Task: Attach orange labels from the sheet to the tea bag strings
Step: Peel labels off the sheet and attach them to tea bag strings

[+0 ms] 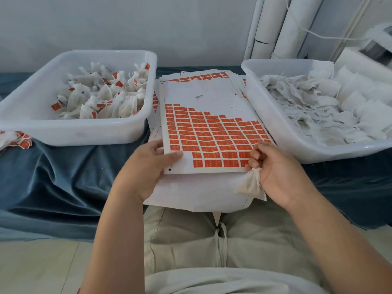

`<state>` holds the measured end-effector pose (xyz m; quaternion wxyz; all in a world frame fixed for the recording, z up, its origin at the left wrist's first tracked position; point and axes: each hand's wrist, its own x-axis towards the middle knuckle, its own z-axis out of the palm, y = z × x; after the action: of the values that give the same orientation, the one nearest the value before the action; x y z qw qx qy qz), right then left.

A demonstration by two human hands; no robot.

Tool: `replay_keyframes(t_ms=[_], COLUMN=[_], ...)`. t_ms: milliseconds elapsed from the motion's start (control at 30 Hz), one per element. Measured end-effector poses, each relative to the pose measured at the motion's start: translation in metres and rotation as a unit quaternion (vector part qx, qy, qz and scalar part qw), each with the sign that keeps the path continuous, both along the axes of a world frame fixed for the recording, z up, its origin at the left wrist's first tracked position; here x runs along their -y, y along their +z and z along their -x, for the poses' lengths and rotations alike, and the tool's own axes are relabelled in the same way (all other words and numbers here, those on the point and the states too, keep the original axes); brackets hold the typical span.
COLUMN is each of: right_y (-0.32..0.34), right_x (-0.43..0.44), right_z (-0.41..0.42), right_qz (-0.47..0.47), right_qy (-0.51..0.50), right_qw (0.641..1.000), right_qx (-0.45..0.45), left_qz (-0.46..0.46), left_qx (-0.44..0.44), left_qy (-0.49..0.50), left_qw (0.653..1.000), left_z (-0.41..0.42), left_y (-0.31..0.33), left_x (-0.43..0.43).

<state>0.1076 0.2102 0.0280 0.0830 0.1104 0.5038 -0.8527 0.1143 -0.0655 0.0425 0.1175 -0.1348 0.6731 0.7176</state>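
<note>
- Label sheet (pixel 212 132), top of a paper stack, taken as landmark; it lies between two white tubs on a blue cloth (pixel 53 177).
- Orange labels (pixel 214 134) fill the sheet's near half; far half is mostly bare backing, with a stepped edge where the labels end.
- Left hand (pixel 148 166) grips the sheet's near-left corner: thumb on top, fingers curled under the edge.
- Right hand (pixel 273 166) at the sheet's near-right corner, closed around the gathered neck of one tea bag (pixel 250 185); fingertips rest at the edge of the labels. The bag's body hangs just off the sheet's near edge, over loose white paper.
- Left tub (pixel 25 115), just left of the sheet: bags carrying orange tags. Its right wall sits close to the sheet's left edge.
- Right tub (pixel 275 124), just right of the sheet: untagged white bags. Its wall overlaps the stack's right margin.
- Open room: bare cloth near-left of the sheet, in front of the left tub.
</note>
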Motion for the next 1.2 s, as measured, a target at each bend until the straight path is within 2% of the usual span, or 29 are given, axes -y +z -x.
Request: replay_keyframes(t_ms=[67, 133, 200, 267, 300, 367, 433, 467, 567, 700, 733, 800, 867, 900, 1000, 1033, 1067, 1133, 1200], right_y=[0.007, 0.018, 0.033, 0.045, 0.047, 0.048, 0.048, 0.049, 0.055, 0.057, 0.056, 0.053, 0.051, 0.05, 0.053, 0.055, 0.056, 0.057, 0.056], right_x=[0.0, 0.0, 0.002, 0.008, 0.013, 0.025, 0.039, 0.045, 0.052, 0.054, 0.056, 0.06, 0.063, 0.064, 0.066, 0.065, 0.064, 0.062, 0.062], right_z=[-0.004, -0.012, -0.024, -0.034, -0.038, -0.04, -0.039, -0.036, -0.025, -0.009, -0.007, -0.005, -0.003, -0.002, 0.003, 0.005, 0.005, 0.006, 0.005], right_qz=[-0.052, -0.148, -0.257, -0.366, -0.431, -0.562, -0.651, -0.674, -0.706, -0.744, -0.75, -0.753, -0.756, -0.753, -0.721, -0.71, -0.703, -0.699, -0.714], right_qy=[0.005, 0.012, 0.025, 0.032, 0.029, 0.013, 0.021, 0.038, 0.072, 0.11, 0.122, 0.151, 0.172, 0.176, 0.184, 0.192, 0.202, 0.208, 0.197], right_qw=[0.998, 0.987, 0.958, 0.906, 0.864, 0.751, 0.641, 0.599, 0.504, 0.357, 0.33, 0.304, 0.294, 0.31, 0.426, 0.45, 0.46, 0.445, 0.402], right_qx=[-0.024, -0.066, -0.128, -0.212, -0.258, -0.345, -0.406, -0.43, -0.493, -0.554, -0.56, -0.563, -0.559, -0.554, -0.514, -0.506, -0.504, -0.52, -0.539], left_qz=[0.078, 0.129, 0.178, 0.229, 0.245, 0.264, 0.285, 0.293, 0.302, 0.317, 0.313, 0.301, 0.284, 0.279, 0.258, 0.243, 0.226, 0.211, 0.214], left_qx=[-0.035, -0.069, -0.098, -0.116, -0.121, -0.132, -0.146, -0.155, -0.164, -0.13, -0.121, -0.103, -0.089, -0.086, -0.075, -0.078, -0.084, -0.092, -0.095], left_qy=[-0.049, -0.066, -0.082, -0.098, -0.107, -0.117, -0.119, -0.119, -0.127, -0.159, -0.156, -0.156, -0.16, -0.156, -0.149, -0.152, -0.16, -0.163, -0.157], left_qw=[0.995, 0.987, 0.976, 0.962, 0.956, 0.948, 0.94, 0.936, 0.93, 0.926, 0.929, 0.935, 0.941, 0.944, 0.951, 0.955, 0.957, 0.96, 0.959], left_z=[-0.004, -0.007, -0.011, -0.015, -0.018, -0.021, -0.025, -0.026, -0.029, -0.027, -0.026, -0.023, -0.022, -0.021, -0.019, -0.02, -0.02, -0.021, -0.02], left_y=[0.002, 0.006, 0.012, 0.015, 0.017, 0.022, 0.026, 0.027, 0.027, 0.029, 0.028, 0.025, 0.024, 0.023, 0.022, 0.023, 0.023, 0.023, 0.021], left_x=[-0.004, -0.01, -0.018, -0.024, -0.027, -0.029, -0.031, -0.031, -0.03, -0.023, -0.022, -0.019, -0.018, -0.017, -0.009, -0.007, -0.004, 0.001, 0.003])
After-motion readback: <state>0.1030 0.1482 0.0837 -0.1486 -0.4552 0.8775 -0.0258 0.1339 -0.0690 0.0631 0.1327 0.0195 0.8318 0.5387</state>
